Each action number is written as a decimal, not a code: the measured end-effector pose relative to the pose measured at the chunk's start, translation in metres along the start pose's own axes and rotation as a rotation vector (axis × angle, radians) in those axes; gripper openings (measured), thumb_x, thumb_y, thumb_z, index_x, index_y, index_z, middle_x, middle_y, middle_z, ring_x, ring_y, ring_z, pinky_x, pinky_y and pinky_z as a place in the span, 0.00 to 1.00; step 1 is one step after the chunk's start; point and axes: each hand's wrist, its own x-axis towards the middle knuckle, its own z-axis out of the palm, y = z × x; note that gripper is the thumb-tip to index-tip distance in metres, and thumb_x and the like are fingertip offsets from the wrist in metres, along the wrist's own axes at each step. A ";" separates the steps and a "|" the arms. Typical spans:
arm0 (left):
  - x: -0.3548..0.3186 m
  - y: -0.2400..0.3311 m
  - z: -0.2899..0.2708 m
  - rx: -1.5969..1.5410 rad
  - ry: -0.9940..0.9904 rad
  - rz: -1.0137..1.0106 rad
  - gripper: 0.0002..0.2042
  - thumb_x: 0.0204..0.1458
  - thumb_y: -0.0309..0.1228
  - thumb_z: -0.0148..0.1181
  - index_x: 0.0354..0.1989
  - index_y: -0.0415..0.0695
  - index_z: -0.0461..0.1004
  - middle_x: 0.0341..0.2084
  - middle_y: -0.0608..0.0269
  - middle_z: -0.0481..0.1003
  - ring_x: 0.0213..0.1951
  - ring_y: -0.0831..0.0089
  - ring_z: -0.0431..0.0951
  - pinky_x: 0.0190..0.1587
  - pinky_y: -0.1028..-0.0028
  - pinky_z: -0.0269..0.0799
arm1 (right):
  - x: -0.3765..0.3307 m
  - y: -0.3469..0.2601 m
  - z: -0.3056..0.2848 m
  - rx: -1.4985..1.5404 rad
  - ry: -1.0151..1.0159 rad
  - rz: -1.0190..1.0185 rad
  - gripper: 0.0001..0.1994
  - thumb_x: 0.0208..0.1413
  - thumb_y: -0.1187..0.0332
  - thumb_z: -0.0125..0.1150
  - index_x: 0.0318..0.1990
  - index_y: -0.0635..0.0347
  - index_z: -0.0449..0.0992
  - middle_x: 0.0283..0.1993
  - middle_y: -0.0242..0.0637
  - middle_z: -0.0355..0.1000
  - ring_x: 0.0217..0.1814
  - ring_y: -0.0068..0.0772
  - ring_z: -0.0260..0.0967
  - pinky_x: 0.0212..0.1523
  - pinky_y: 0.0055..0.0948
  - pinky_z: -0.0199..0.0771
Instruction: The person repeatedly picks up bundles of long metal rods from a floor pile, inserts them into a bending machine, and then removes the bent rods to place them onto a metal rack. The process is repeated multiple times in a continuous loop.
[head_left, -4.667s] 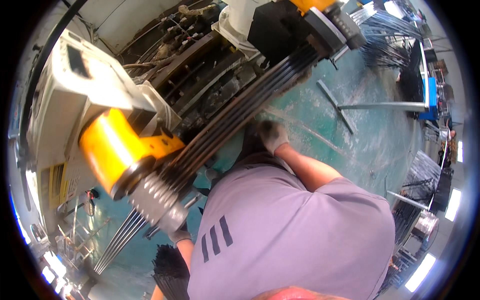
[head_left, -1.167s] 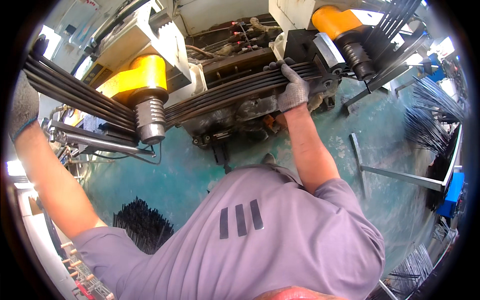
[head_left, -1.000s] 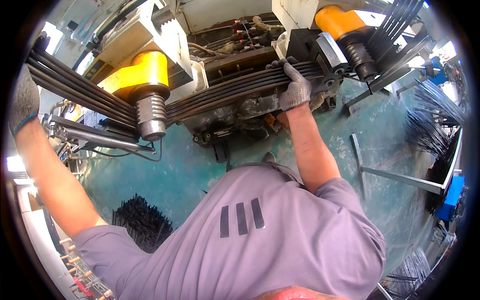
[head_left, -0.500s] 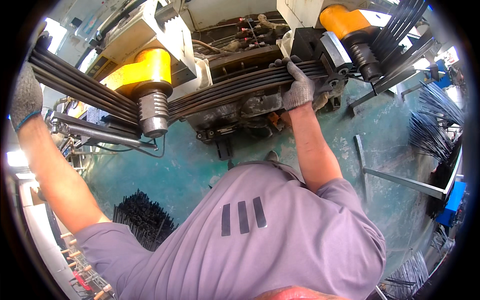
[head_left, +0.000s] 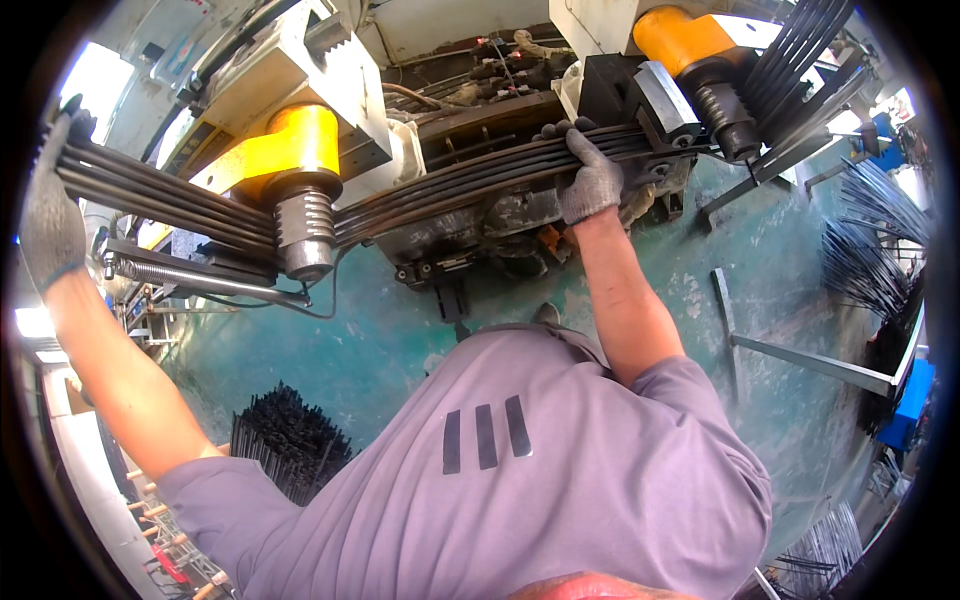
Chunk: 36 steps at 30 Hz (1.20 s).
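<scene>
Rods (head_left: 450, 185) run through the bender (head_left: 300, 150), and both my gloved hands clamp them. My left hand (head_left: 50, 215) grips their far end, my right hand (head_left: 590, 180) their middle.

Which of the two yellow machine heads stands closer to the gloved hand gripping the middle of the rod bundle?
The upper-right yellow head, just beyond the right hand on the rods; the left yellow head stands farther off.

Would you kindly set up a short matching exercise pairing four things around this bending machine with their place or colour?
Things:
1. left hand
2. right hand
3. roller housing
4. bundle of cut rods

Descriptions:
A. yellow, above a ribbed steel roller
B. standing on the green floor, lower left
C. gloved, gripping the bars' far left end
D. gloved, gripping the bars mid-machine

Pairs: 1-C, 2-D, 3-A, 4-B
</scene>
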 end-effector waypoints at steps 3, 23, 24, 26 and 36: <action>-0.027 -0.016 -0.011 0.435 -0.150 0.122 0.24 0.73 0.19 0.42 0.68 0.46 0.81 0.58 0.57 0.86 0.62 0.67 0.85 0.73 0.66 0.75 | -0.002 0.002 -0.009 -0.079 0.022 -0.014 0.13 0.67 0.83 0.60 0.55 0.62 0.77 0.48 0.48 0.82 0.53 0.52 0.84 0.63 0.52 0.85; -0.043 -0.044 -0.027 0.034 -0.313 -0.178 0.41 0.43 0.02 0.42 0.67 0.39 0.81 0.64 0.51 0.82 0.68 0.64 0.80 0.78 0.67 0.69 | -0.001 0.003 -0.023 -0.129 -0.009 -0.045 0.14 0.64 0.85 0.64 0.53 0.60 0.75 0.49 0.47 0.84 0.50 0.46 0.85 0.59 0.44 0.85; -0.044 -0.046 -0.027 0.136 -0.325 -0.163 0.41 0.43 0.01 0.43 0.67 0.39 0.81 0.64 0.51 0.82 0.68 0.65 0.80 0.77 0.67 0.70 | -0.001 0.002 -0.022 -0.127 0.004 -0.037 0.14 0.64 0.86 0.64 0.52 0.60 0.75 0.48 0.46 0.84 0.49 0.45 0.85 0.58 0.43 0.85; -0.047 -0.050 -0.028 0.184 -0.354 -0.179 0.39 0.46 0.01 0.45 0.67 0.40 0.81 0.65 0.52 0.82 0.67 0.66 0.81 0.76 0.68 0.72 | -0.002 0.000 -0.021 -0.176 0.019 -0.060 0.14 0.63 0.86 0.64 0.52 0.60 0.74 0.48 0.45 0.83 0.50 0.44 0.85 0.58 0.43 0.85; -0.048 -0.052 -0.036 0.418 -0.419 -0.190 0.34 0.53 0.08 0.54 0.69 0.47 0.80 0.66 0.58 0.81 0.67 0.68 0.81 0.72 0.68 0.74 | -0.002 -0.004 -0.025 -0.210 0.073 0.009 0.17 0.63 0.83 0.69 0.56 0.58 0.76 0.49 0.40 0.83 0.53 0.40 0.84 0.59 0.42 0.83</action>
